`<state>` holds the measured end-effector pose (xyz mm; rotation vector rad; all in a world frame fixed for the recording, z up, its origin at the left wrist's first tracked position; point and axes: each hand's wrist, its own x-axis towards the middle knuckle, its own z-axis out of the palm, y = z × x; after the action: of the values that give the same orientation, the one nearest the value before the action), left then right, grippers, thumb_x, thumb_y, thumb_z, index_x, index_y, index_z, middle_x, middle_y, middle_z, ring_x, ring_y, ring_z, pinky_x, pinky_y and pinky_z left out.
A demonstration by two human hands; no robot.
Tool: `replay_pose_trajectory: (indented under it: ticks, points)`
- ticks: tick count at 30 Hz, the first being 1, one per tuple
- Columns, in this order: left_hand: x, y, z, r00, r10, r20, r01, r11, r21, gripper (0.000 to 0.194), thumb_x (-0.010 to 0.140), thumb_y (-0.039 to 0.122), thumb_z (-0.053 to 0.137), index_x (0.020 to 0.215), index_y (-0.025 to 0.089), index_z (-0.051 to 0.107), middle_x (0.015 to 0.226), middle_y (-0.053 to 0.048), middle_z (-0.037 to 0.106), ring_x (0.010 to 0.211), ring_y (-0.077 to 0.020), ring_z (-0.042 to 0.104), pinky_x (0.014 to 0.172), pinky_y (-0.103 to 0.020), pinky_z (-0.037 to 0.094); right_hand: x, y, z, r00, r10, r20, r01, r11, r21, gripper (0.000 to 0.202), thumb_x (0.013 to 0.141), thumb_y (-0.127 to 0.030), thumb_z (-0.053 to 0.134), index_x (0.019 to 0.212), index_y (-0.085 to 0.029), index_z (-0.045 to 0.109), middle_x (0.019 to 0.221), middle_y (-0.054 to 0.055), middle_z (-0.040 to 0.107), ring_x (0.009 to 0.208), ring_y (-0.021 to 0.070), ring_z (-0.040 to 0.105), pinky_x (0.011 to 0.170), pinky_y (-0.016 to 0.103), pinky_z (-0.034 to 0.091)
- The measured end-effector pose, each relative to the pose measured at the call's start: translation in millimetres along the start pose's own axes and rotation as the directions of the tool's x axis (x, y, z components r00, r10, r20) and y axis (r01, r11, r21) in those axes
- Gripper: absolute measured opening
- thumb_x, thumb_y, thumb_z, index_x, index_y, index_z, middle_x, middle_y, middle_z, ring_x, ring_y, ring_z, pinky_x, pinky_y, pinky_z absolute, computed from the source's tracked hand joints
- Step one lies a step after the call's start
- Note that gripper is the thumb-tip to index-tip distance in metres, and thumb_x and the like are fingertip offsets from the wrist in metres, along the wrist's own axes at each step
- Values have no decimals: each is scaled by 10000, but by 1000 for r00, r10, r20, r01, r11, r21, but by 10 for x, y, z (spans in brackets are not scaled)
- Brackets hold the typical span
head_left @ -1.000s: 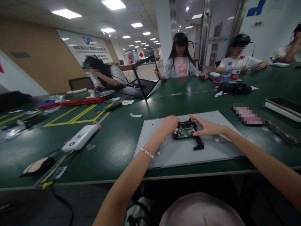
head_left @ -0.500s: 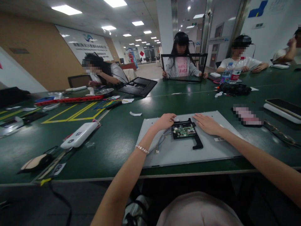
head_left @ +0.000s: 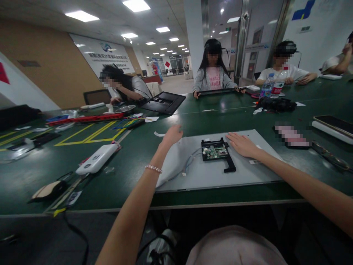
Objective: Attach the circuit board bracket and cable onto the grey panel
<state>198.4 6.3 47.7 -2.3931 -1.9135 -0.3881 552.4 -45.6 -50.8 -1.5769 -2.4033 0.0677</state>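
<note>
A grey flat panel (head_left: 209, 178) lies on the green table near its front edge. On it sits a black bracket (head_left: 231, 165) with a green circuit board (head_left: 215, 151), and thin grey cables (head_left: 190, 159) run from the board to the left. My left hand (head_left: 173, 135) is over the panel's far left corner, its fingers curled; whether anything small is between them cannot be made out. My right hand (head_left: 241, 144) rests on the panel just right of the bracket, fingers stretched out, holding nothing.
Left on the table (head_left: 132, 145) are a white power bank (head_left: 97, 159) and a mouse-like object (head_left: 48, 191). A phone (head_left: 292, 136) and glasses (head_left: 329, 155) lie at right. Across, a person holds a black frame (head_left: 220, 91); a black laptop-like shell (head_left: 164, 102) stands nearby.
My left hand has moved left, off the bracket's upper left side to the panel's far left corner. My right hand has stayed put. The person across has lowered the black frame.
</note>
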Motion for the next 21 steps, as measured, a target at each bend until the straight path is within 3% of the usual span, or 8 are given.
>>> replay_pose_trajectory:
  ticks: [3,5,8,12,18,21]
  points:
    - [-51,-299,110,960,-260,-104,268,961,71,503,859,240,504,1345,110,484,1360,-231,492,1217,-353,522,967,-461,443,5,-16,-7,1000,-1,3,1,1000,-5,589,984,-425,149,1489,-210,360,1563,86,314,1429,287,281,1104,544,293]
    - [-70,-478,200,932,-335,-137,349,933,89,565,853,302,525,1379,115,440,1422,-257,416,1291,-394,439,972,-512,423,4,-30,-16,1000,-3,-2,3,1000,-2,586,982,-420,157,1487,-207,365,1561,89,317,1430,292,279,1101,544,296]
    - [-40,-705,289,936,-341,-82,347,935,75,553,881,372,488,1365,106,451,1450,-240,410,1332,-362,403,1019,-494,386,2,-50,-26,1000,-2,-11,2,1000,4,580,980,-422,164,1484,-218,369,1557,86,327,1429,293,280,1099,547,297]
    - [18,-892,318,949,-316,0,315,944,98,448,918,384,419,1286,158,538,1353,-153,560,1237,-274,523,992,-382,422,-5,-67,-34,1000,4,-10,-4,1000,-18,568,983,-415,169,1481,-230,371,1554,82,336,1424,282,294,1102,538,293]
    - [-46,-964,326,933,-346,-94,352,934,60,316,926,282,389,1093,182,637,1108,-129,687,1031,-247,629,863,-326,474,-26,-96,-66,1000,-5,-20,4,999,-49,558,988,-383,183,1465,-187,396,1541,96,360,1419,271,303,1101,502,304]
    - [-80,-936,308,928,-349,-131,355,935,21,294,914,229,407,1108,138,608,1128,-156,665,1037,-249,620,866,-322,464,-26,-107,-79,1000,-11,-21,10,997,-77,555,989,-362,192,1460,-158,404,1534,108,370,1410,271,320,1093,495,314]
